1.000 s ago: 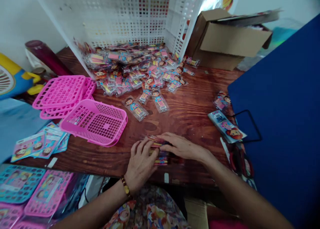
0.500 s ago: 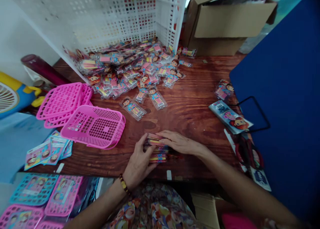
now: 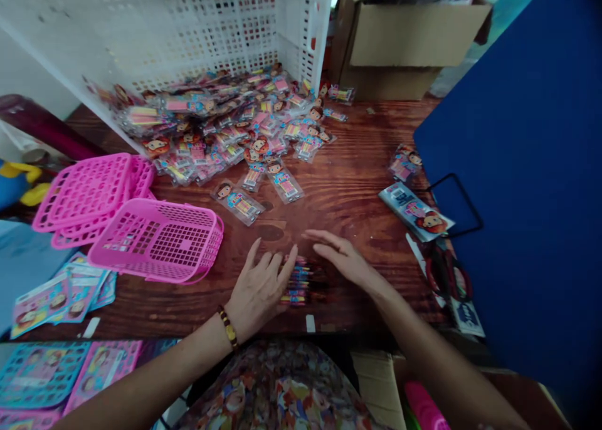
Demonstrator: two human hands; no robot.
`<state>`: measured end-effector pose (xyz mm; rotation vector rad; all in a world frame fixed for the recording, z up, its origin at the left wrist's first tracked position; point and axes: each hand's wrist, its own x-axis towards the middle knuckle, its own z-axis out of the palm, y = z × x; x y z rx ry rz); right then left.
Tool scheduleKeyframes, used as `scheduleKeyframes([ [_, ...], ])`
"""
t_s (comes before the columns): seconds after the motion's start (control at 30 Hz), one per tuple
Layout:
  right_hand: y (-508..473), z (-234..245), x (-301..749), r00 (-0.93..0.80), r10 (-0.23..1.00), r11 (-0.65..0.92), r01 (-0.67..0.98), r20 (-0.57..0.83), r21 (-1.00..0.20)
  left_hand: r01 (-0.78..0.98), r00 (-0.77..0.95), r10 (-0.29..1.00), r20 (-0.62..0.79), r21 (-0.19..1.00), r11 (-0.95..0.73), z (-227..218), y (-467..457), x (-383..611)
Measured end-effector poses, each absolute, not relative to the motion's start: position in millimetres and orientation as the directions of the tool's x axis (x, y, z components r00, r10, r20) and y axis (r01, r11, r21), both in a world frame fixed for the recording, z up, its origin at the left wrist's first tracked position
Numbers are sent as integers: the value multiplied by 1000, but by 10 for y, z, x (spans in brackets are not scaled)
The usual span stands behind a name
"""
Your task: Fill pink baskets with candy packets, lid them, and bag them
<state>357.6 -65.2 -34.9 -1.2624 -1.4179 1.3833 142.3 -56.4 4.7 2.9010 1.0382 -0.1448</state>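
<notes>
A row of small colourful clear packets [image 3: 298,281] lies tightly lined up on the wooden table near its front edge. My left hand [image 3: 262,286] is at the left side of this row, fingers spread; whether it touches the packets I cannot tell. Beyond the row's right end, my right hand [image 3: 342,259] hovers with fingers stretched out and nothing in them. Farther back, several loose packets with a cartoon figure, such as this packet [image 3: 238,202], lie in front of a big heap of packets [image 3: 221,126].
The heap spills from a tipped white crate [image 3: 207,26]. Left are a pink basket [image 3: 155,239], stacked pink lids [image 3: 89,188] and printed cards [image 3: 66,292]. A cardboard box [image 3: 399,41] stands behind; scissors [image 3: 446,273] and a printed pouch [image 3: 416,210] lie right, near a blue panel [image 3: 512,167].
Both hands have come off the packets and opened; the right one moved up and away. The row now shows more fully. My view has shifted slightly to the right.
</notes>
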Motion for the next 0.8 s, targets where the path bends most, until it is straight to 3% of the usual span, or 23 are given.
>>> scheduleKeyframes([
  [0.07, -819, -390, 3562, -80, 988, -129, 41, -132, -991, 635, 771, 629, -98, 45, -771, 14, -538, 1422],
  [0.17, -1048, -405, 3505, -136, 975, -169, 45, -174, -985, 647, 762, 635, -125, 117, -753, -13, -519, 1410],
  [0.27, -950, -366, 3551, -250, 948, -163, 153, -198, -975, 660, 751, 636, -179, 175, -731, -26, -529, 1393],
  [0.37, -359, -285, 3541, -243, 964, -10, 366, -106, -931, 682, 731, 652, -202, 174, -710, -73, -561, 1387],
  [0.43, 210, -232, 3371, -307, 950, 221, 524, 60, -822, 704, 710, 671, -213, 167, -691, -119, -577, 1389],
  [0.53, 1027, -215, 2946, -468, 869, 477, 712, 159, -515, 726, 688, 693, -217, 180, -664, -179, -580, 1388],
  [0.67, 1525, -320, 2600, -378, 922, 387, 903, 80, -186, 727, 686, 695, -215, 232, -646, -237, -568, 1370],
  [0.8, 1226, -433, 2719, -225, 974, 225, 972, 3, -64, 720, 691, 700, -178, 257, -645, -286, -574, 1360],
])
